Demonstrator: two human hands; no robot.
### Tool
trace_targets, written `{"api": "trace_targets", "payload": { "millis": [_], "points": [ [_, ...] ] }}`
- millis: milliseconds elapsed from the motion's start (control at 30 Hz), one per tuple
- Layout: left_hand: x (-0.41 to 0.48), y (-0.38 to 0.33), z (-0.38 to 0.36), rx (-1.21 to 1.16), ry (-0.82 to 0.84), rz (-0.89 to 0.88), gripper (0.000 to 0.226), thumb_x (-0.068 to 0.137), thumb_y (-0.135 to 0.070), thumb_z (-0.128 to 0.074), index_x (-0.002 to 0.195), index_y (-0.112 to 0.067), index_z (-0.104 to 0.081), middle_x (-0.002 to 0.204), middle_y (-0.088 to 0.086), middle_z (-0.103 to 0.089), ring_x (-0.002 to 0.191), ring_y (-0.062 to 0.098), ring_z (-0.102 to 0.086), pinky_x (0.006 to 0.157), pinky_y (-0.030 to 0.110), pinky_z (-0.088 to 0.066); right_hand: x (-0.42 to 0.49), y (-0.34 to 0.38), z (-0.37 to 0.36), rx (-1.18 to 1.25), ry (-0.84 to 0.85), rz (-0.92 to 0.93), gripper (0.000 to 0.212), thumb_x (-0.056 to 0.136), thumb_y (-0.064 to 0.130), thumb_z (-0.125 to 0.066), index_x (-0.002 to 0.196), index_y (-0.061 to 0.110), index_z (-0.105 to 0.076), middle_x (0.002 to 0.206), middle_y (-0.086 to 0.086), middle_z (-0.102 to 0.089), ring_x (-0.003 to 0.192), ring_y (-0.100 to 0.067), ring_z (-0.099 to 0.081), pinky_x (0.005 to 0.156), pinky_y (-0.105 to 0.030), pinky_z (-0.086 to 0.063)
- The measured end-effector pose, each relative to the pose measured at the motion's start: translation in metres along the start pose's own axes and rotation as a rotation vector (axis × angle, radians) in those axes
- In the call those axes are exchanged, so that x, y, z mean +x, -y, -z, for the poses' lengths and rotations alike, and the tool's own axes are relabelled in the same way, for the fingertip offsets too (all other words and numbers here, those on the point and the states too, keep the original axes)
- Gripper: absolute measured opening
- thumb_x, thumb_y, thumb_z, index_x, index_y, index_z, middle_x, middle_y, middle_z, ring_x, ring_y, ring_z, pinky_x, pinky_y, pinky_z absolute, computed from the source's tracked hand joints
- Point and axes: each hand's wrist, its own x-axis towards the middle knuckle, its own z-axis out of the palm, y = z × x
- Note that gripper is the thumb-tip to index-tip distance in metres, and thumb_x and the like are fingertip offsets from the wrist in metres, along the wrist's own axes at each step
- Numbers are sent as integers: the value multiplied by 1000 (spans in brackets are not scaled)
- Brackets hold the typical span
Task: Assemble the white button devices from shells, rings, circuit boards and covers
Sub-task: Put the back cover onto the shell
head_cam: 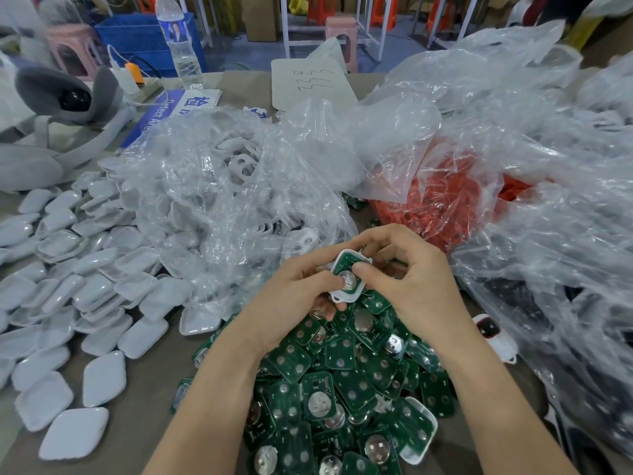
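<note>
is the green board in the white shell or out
In: the green board lies inside the rim of the white shell, which the left hand and right hand grip.

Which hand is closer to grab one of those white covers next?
Probably left. The white covers lie spread on that side, nearest the left hand. The right hand would have to reach across the shell both hold.

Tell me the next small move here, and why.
Probably press the board down with both thumbs until it seats flat in the shell. The left hand and right hand both grip the shell, their thumbs lie on the board, and no cover is on it yet. The covers lie piled to the left, so seating comes first.
</note>
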Motion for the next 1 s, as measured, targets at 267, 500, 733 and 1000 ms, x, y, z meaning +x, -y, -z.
{"api": "trace_targets", "payload": {
  "millis": [267,500,733,1000],
  "points": [
    [-1,-2,-1,31,-12,11,44,82,-15,-55,123,-29,-65,83,0,-69,69,12,-57,56,20,-47,0,-3,4,169,45,-94,26,81,5,-73,90,29,-69,82,6,-73,77,-9,-70,65,-25,-57],
    [-2,-5,-5,94,-8,-11,30,98,-2,-52,123,-15,-62,105,10,-74,91,24,-73,78,25,-58,1,-4,4,131,36,-74,18,82,6,-73,85,24,-71,82,9,-73,75,-6,-68,69,-18,-55],
    [0,0,-12,109,-42,-42,26,98,0,-50,112,-15,-65,95,4,-75,87,20,-74,74,23,-57,2,-7,5,105,20,-83,14,82,3,-72,83,17,-70,76,5,-72,68,-7,-67,64,-17,-52],
    [2,2,-16,90,-163,-42,18,97,-3,-55,111,-13,-57,104,12,-71,90,21,-73,76,23,-57,8,-9,7,124,15,-152,15,79,8,-75,80,23,-72,78,7,-73,73,-5,-68,68,-15,-51]
  ]
}}
